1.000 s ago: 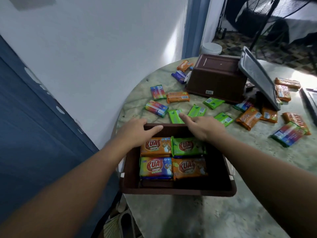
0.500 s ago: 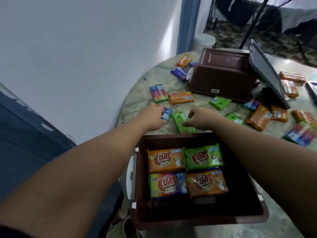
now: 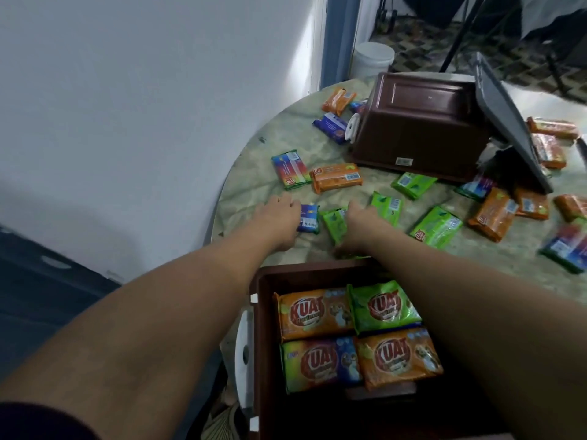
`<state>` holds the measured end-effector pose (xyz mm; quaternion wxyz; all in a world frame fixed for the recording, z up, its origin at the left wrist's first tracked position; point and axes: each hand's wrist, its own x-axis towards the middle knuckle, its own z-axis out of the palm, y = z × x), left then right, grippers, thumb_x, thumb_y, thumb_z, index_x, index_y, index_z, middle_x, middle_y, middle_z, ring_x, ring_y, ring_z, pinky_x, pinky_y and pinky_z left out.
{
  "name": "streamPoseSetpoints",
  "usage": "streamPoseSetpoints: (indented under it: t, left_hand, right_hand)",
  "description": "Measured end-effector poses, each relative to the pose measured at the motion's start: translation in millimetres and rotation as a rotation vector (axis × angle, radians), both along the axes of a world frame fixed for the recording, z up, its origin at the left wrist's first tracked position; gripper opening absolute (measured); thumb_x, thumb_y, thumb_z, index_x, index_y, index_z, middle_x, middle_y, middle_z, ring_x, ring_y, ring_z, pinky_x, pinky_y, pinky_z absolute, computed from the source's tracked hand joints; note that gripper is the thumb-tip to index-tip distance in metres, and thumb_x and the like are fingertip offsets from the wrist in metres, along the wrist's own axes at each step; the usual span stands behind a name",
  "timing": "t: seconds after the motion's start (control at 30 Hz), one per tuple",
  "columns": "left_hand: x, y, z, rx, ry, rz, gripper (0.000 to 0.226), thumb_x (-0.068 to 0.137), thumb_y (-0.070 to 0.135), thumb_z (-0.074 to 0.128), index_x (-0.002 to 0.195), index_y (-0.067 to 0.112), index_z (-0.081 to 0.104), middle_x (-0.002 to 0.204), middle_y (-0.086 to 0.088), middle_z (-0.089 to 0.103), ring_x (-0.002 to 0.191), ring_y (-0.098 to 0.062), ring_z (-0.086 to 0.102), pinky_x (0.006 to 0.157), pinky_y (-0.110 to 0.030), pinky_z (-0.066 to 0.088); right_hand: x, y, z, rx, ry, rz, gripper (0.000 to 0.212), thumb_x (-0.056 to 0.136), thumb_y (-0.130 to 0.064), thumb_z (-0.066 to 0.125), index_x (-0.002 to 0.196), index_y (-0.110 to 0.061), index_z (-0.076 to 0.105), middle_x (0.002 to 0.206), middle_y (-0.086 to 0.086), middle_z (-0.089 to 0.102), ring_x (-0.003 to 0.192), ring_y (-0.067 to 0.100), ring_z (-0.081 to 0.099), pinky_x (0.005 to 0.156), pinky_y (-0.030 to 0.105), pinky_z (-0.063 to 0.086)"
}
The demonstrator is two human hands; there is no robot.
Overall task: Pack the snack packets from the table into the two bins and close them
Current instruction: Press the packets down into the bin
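Note:
An open brown bin (image 3: 262, 315) stands at the table's near edge with several KUAT snack packets (image 3: 317, 312) lying flat inside. Just beyond it, my left hand (image 3: 279, 217) grips the left end of a blue packet (image 3: 309, 217) on the table. My right hand (image 3: 360, 222) is curled over a green packet (image 3: 333, 222) lying beside the blue one. A second brown bin (image 3: 419, 128) sits upside down at the back, with a grey lid (image 3: 505, 122) leaning on its right side. Several orange, green and multicoloured packets (image 3: 336, 177) lie scattered over the table.
The round marbled table (image 3: 254, 192) ends at a white wall on the left. A white bucket (image 3: 373, 58) stands on the floor behind it. More packets (image 3: 492, 214) crowd the right side. A white latch (image 3: 243, 354) sticks out from the near bin's left wall.
Both hands left the near bin's far rim and reached forward onto the table. The left hand now holds the blue packet and the right holds the green one. The view tilted down.

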<state>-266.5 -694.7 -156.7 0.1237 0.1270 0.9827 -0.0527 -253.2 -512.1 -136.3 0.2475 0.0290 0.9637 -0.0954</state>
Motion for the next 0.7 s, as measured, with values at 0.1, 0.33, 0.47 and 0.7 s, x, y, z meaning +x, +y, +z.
streamPoseSetpoints:
  t: [0.1,0.33,0.47,0.7]
  left_hand:
    - [-0.9,2.1,-0.4,-0.011,-0.020,0.046,0.061,0.090,0.036,0.068,0.140,0.015,0.042,0.138,-0.014,0.039,0.127,-0.032,0.041,0.100,-0.045,0.042]
    - [5.3,0.2,3.4,0.170,-0.122,0.100,0.073,0.071,0.044,0.086,0.128,0.018,0.049,0.122,-0.007,0.054,0.095,-0.022,0.053,0.074,-0.033,0.044]
    - [19.9,-3.0,5.5,0.303,-0.060,0.215,0.083,0.065,0.056,0.082,0.129,0.018,0.046,0.123,-0.010,0.045,0.094,-0.025,0.055,0.073,-0.035,0.047]
    - [53.0,6.8,67.2,0.577,0.246,0.308,0.085,0.071,0.066,0.069,0.134,0.019,0.037,0.112,-0.002,0.062,0.093,-0.026,0.063,0.078,-0.042,0.055]
  right_hand:
    - [1.3,0.5,2.0,-0.021,0.025,-0.007,0.094,0.069,-0.045,0.090,0.139,-0.013,0.036,0.138,0.020,0.051,0.123,0.040,0.056,0.099,0.046,0.052]
    - [9.2,5.1,20.3,-0.013,0.153,0.042,0.090,0.077,-0.063,0.072,0.143,-0.009,0.042,0.141,0.018,0.051,0.124,0.036,0.054,0.098,0.043,0.050]
    - [22.1,4.7,38.9,-0.141,0.266,0.011,0.096,0.078,-0.062,0.072,0.149,-0.010,0.032,0.144,0.020,0.046,0.127,0.038,0.053,0.095,0.043,0.047]
    - [63.8,24.3,57.1,-0.336,0.600,-0.032,0.075,0.072,-0.066,0.067,0.130,-0.024,0.044,0.122,0.004,0.063,0.110,0.030,0.062,0.086,0.045,0.054]
